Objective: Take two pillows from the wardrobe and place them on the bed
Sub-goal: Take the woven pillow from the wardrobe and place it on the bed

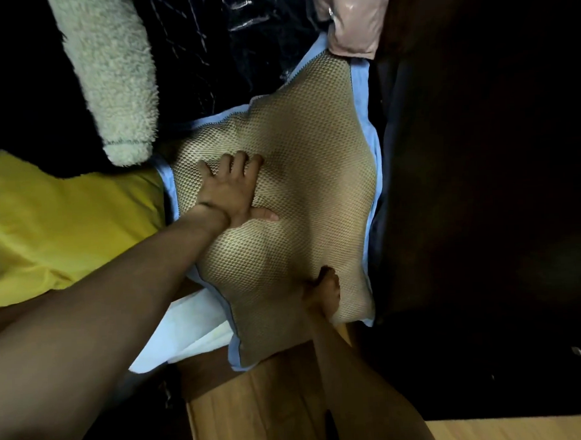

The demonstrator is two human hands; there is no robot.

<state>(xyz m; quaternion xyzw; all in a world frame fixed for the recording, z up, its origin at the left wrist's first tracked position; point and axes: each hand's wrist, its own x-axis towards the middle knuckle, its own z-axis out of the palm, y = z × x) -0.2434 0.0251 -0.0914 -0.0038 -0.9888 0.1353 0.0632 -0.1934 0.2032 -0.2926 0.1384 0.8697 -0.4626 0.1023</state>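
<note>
A tan mesh pillow (299, 143) with light blue edging stands on end inside the dark wardrobe, in the middle of the view. My left hand (230, 192) lies flat on its face, fingers spread and thumb out. My right hand (323, 294) grips the pillow's lower right part, its fingers curled around the fabric and partly hidden behind it. A white pillow or cloth (191, 335) sticks out from under the mesh pillow at the lower left.
A yellow fabric (62, 224) fills the left. A cream fleece sleeve (113, 78), a glossy black jacket (230, 41) and a pink jacket (354, 20) hang above. The wooden wardrobe floor (266, 411) shows below; a dark wall (478, 180) closes the right.
</note>
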